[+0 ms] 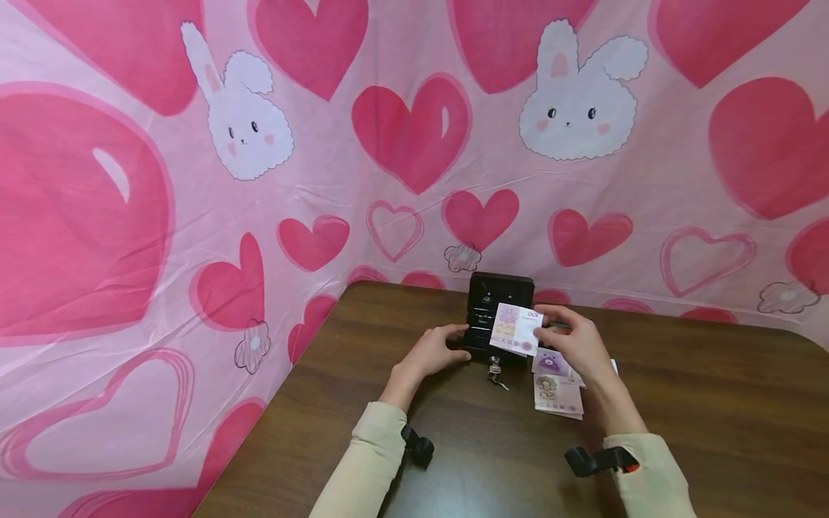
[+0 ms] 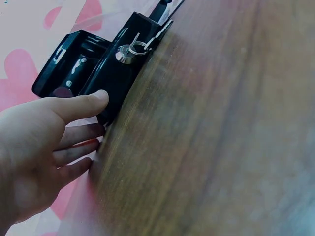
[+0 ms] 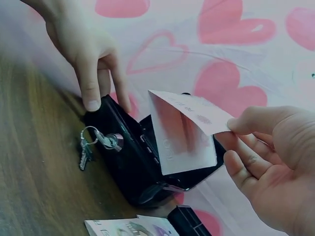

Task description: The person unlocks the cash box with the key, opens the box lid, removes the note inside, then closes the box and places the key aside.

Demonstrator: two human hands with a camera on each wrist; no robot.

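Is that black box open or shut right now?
Open: the black box has its lid leaning back, inner face showing in the head view. Keys hang at the front lock.

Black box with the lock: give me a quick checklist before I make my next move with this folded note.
1. Lid open: ok, raised.
2. Left hand touching the black box: ok, thumb on its front.
3. Right hand gripping the folded note: ok, pinched at its edge.
4. Folded note pressed flat: not ok, its halves stand apart.
5. Key in the lock: ok, with its ring attached.
6. Folded note clear of the box's walls: cannot tell.
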